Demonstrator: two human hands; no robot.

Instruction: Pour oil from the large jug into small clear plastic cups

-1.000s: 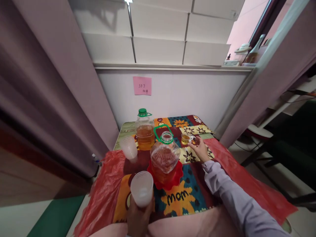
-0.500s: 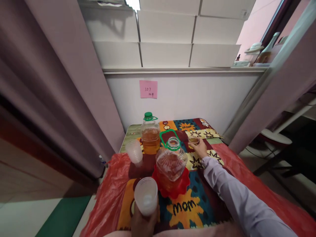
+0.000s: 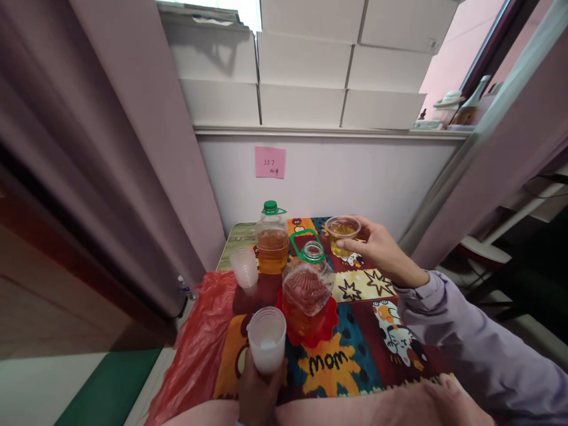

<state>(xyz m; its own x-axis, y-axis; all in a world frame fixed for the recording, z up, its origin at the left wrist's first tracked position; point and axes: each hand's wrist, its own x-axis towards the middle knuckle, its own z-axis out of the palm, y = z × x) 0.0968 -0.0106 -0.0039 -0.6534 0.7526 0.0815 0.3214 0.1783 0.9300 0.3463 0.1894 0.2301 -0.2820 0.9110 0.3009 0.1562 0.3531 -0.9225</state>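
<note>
My left hand (image 3: 260, 390) grips an empty clear plastic cup (image 3: 267, 339) low at the near edge of the table. My right hand (image 3: 381, 248) holds a small clear cup of amber liquid (image 3: 342, 232) lifted above the far right part of the table. Between them an open jug with a green handle (image 3: 307, 283) stands on a red plate (image 3: 316, 328). Behind it a second jug with a green cap (image 3: 271, 239) holds amber liquid. A stack of clear cups (image 3: 245, 269) stands to the left.
A colourful cloth printed "mom" (image 3: 359, 355) covers the small table, with red plastic sheet (image 3: 199, 349) at its left side. A curtain (image 3: 110, 148) hangs left, a wall with a pink note (image 3: 270, 162) behind, white boxes (image 3: 306, 65) on the ledge.
My right hand has picked the small cup of amber liquid up off the table and raised it. The view has shifted slightly; my left hand keeps holding the empty cup.
</note>
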